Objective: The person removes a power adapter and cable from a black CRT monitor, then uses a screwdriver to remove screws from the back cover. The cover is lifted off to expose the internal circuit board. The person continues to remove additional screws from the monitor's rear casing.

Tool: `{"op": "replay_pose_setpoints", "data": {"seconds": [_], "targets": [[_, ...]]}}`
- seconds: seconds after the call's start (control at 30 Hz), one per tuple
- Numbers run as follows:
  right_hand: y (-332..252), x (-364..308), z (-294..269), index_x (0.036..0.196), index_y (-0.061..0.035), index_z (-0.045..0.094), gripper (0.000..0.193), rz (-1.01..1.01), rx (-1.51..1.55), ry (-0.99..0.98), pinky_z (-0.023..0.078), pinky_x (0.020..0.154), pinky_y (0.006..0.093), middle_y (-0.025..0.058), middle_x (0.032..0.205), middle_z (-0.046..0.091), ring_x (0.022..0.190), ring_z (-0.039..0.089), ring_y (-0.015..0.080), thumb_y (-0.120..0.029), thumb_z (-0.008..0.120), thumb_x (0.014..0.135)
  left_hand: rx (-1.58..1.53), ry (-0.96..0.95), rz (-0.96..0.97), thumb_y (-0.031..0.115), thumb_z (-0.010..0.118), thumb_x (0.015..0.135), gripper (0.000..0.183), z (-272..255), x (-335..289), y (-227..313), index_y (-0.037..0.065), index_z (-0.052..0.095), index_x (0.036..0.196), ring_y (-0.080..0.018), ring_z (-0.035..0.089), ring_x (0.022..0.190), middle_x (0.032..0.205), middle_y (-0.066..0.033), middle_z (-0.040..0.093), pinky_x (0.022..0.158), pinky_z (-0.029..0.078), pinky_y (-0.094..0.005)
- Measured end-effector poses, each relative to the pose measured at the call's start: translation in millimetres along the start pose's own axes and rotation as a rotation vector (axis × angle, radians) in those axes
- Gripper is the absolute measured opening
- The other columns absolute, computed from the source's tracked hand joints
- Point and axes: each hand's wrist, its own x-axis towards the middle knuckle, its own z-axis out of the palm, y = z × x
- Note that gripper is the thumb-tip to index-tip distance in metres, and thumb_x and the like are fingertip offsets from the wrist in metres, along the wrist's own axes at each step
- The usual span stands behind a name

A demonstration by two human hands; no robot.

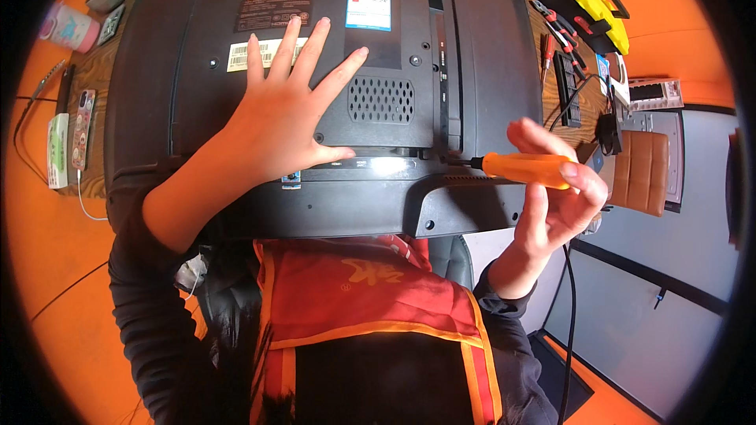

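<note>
Flatly, the left hand (pixel 276 118) lay splayed, unclenched, on the broad black plastic casing (pixel 488 55) beneath it; the right hand (pixel 565 201) pinched an orange-handled screwdriver (pixel 513 168) to its left, tip indistinct.

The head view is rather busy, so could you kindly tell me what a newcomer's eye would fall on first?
Probably the large black panel filling the middle, with the left hand spread over it. Next, the bright orange-handled screwdriver in the right hand, at the panel's lower right. The yellow and black toolbox at upper right and the red apron below the panel also stand out.
</note>
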Motion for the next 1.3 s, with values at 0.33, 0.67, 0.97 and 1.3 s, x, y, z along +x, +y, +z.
{"op": "replay_pose_setpoints", "data": {"seconds": [0.33,0.67,0.97,1.3], "targets": [[2,4,-29,0.102,-0.0073,0.042,0.032,0.125,0.086,-0.188,0.05,0.078,0.0474,0.025,0.095,0.055,0.088,0.058,0.0325,-0.002,0.063,0.078,-0.022,-0.005,0.026,0.045,0.077,0.056,0.103,-6,-1,2,0.019,0.023,0.139,-0.0419,0.009,0.132,0.143,-0.0203,0.011,0.1,0.011,-0.0627],[1,10,-4,0.099,-0.001,0.06,0.024,0.287,-0.02,-0.079,0.052,0.066,0.0242,0.0131,0.103,0.06,0.092,0.058,0.0159,0.004,0.062,0.075,-0.913,-0.163,0.457,0.017,0.062,0.079,0.046,-16,54,59,-0.008,0.048,0.115,-0.033,0.057,0.097,0.103,-0.0205,0.059,0.089,0.043,-0.0339],[-23,18,1,0.114,-0.0015,0.049,0.045,0.156,-0.558,-0.067,0.052,0.07,0.0278,0.0127,0.11,0.057,0.091,0.061,0.0193,-0.003,0.068,0.074,-1.132,0.035,0.158,0.01,0.068,0.073,0.025,7,57,89,-0.003,0.054,0.09,-0.0223,0.062,0.07,0.077,-0.0153,0.063,0.065,0.047,-0.0321],[-23,27,-7,0.103,0.0011,0.051,0.027,0.124,-0.332,-0.238,0.049,0.074,0.0271,0.0121,0.099,0.059,0.085,0.061,0.018,0.005,0.06,0.078,-1.034,-0.005,0.177,0.01,0.067,0.072,0.024,1,53,93,-0.004,0.056,0.089,-0.0278,0.063,0.074,0.075,-0.0174,0.061,0.067,0.048,-0.0332]]}}
